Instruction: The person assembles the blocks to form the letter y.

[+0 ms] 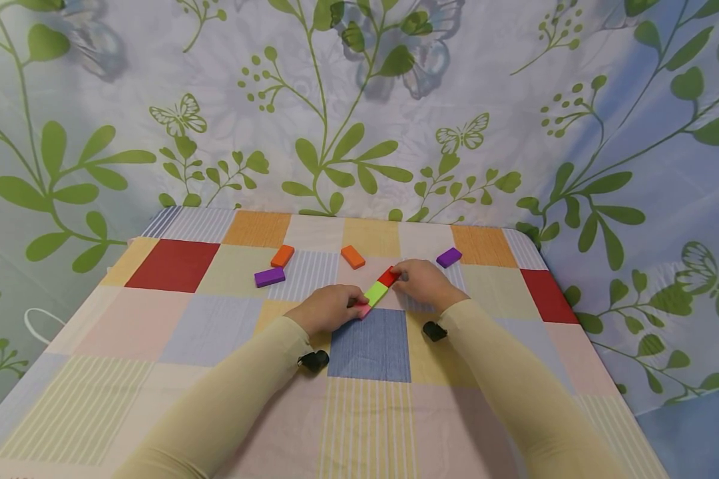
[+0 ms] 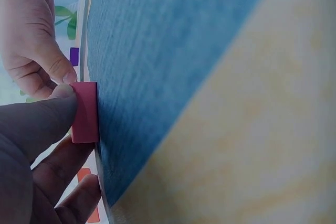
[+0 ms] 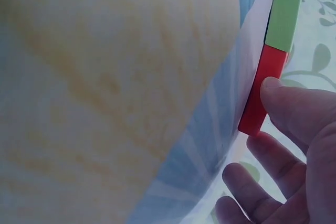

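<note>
Green block (image 1: 376, 295) sat mid-row: left hand (image 1: 331, 309) pinched pink block (image 2: 85, 114) at its near end, right hand (image 1: 422, 283) seemingly gripped red block (image 3: 257, 99) at its far end; two orange blocks (image 1: 353, 257), two purple blocks (image 1: 269, 277) lay unjoined beyond.

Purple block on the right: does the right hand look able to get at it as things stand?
Probably yes: the purple block lies close to the right hand, and the head view shows nothing between them. That hand holds the red block, so it would likely have to let go first.
</note>
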A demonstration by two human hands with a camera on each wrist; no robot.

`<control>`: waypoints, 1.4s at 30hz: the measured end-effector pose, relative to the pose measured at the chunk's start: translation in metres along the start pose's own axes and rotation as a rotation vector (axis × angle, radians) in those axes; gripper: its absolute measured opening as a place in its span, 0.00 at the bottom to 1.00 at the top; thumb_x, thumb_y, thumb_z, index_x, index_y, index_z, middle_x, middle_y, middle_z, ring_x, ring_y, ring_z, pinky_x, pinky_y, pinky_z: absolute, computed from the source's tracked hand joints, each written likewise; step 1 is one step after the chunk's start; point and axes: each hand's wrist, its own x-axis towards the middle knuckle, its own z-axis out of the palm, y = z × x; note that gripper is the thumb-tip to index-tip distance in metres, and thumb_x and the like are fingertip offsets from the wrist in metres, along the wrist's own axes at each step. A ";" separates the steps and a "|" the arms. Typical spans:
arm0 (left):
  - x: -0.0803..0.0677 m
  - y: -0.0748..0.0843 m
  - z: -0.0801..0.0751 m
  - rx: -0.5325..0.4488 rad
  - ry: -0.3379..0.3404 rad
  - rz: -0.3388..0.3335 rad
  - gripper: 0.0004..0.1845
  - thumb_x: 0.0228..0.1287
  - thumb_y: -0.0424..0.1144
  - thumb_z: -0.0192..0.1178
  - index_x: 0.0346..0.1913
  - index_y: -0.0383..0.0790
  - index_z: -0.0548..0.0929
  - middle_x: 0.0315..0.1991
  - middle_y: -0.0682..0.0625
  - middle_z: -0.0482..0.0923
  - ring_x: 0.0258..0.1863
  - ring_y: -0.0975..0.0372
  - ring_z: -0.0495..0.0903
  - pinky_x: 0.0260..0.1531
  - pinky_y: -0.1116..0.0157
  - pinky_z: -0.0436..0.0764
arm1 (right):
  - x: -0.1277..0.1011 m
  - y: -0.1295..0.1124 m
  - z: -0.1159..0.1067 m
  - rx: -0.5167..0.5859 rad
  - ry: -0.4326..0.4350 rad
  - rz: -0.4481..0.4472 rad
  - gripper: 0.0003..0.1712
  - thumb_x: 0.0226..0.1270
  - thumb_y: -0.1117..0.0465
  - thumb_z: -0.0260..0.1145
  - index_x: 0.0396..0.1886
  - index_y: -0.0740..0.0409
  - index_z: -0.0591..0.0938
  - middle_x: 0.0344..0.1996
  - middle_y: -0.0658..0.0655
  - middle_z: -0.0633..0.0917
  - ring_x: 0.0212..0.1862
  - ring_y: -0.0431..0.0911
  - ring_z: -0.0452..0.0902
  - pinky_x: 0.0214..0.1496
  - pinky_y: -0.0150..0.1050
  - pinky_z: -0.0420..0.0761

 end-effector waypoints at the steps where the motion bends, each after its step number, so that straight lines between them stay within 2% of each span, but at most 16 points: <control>1: 0.000 0.000 0.000 -0.002 -0.001 -0.001 0.16 0.75 0.47 0.65 0.61 0.50 0.86 0.56 0.52 0.87 0.50 0.57 0.80 0.64 0.53 0.80 | 0.000 0.000 0.000 0.007 0.003 -0.003 0.24 0.74 0.59 0.69 0.67 0.56 0.83 0.64 0.59 0.85 0.64 0.54 0.80 0.74 0.54 0.75; 7: 0.000 0.002 0.000 0.002 0.001 0.004 0.16 0.75 0.47 0.65 0.60 0.49 0.86 0.55 0.51 0.87 0.50 0.57 0.80 0.63 0.53 0.80 | -0.001 -0.001 0.000 0.041 0.019 -0.039 0.23 0.73 0.61 0.70 0.65 0.57 0.84 0.64 0.60 0.85 0.67 0.56 0.79 0.75 0.55 0.74; 13: 0.000 0.005 -0.002 0.003 -0.003 0.007 0.16 0.75 0.47 0.65 0.60 0.48 0.86 0.55 0.51 0.87 0.50 0.57 0.80 0.64 0.53 0.80 | -0.004 0.000 0.002 -0.054 0.058 -0.118 0.22 0.73 0.61 0.69 0.64 0.58 0.85 0.70 0.63 0.80 0.75 0.59 0.73 0.80 0.56 0.68; 16: 0.000 0.005 -0.003 0.004 -0.008 0.011 0.16 0.75 0.47 0.65 0.60 0.48 0.86 0.54 0.52 0.87 0.49 0.57 0.81 0.63 0.53 0.80 | -0.008 -0.001 0.003 -0.081 0.068 -0.155 0.21 0.74 0.61 0.68 0.64 0.59 0.85 0.71 0.64 0.79 0.75 0.60 0.71 0.80 0.56 0.67; 23: -0.001 0.005 -0.006 0.022 -0.012 0.022 0.15 0.75 0.48 0.65 0.58 0.48 0.86 0.54 0.53 0.87 0.49 0.58 0.81 0.62 0.54 0.81 | -0.025 -0.009 0.004 0.008 -0.022 -0.196 0.24 0.75 0.58 0.69 0.68 0.59 0.82 0.76 0.63 0.73 0.79 0.59 0.67 0.80 0.56 0.67; 29: -0.002 0.005 -0.007 0.029 -0.009 0.035 0.14 0.75 0.47 0.65 0.57 0.47 0.86 0.53 0.53 0.88 0.48 0.58 0.81 0.61 0.54 0.81 | -0.035 -0.014 0.007 -0.060 -0.044 -0.277 0.26 0.74 0.55 0.70 0.68 0.57 0.82 0.77 0.65 0.72 0.79 0.61 0.67 0.80 0.57 0.67; 42: -0.001 0.003 -0.005 0.045 -0.007 0.045 0.15 0.75 0.47 0.65 0.58 0.47 0.86 0.54 0.51 0.88 0.50 0.57 0.82 0.63 0.53 0.81 | -0.043 -0.016 0.010 -0.101 -0.117 -0.254 0.34 0.73 0.52 0.72 0.75 0.52 0.76 0.80 0.63 0.68 0.79 0.59 0.66 0.79 0.55 0.68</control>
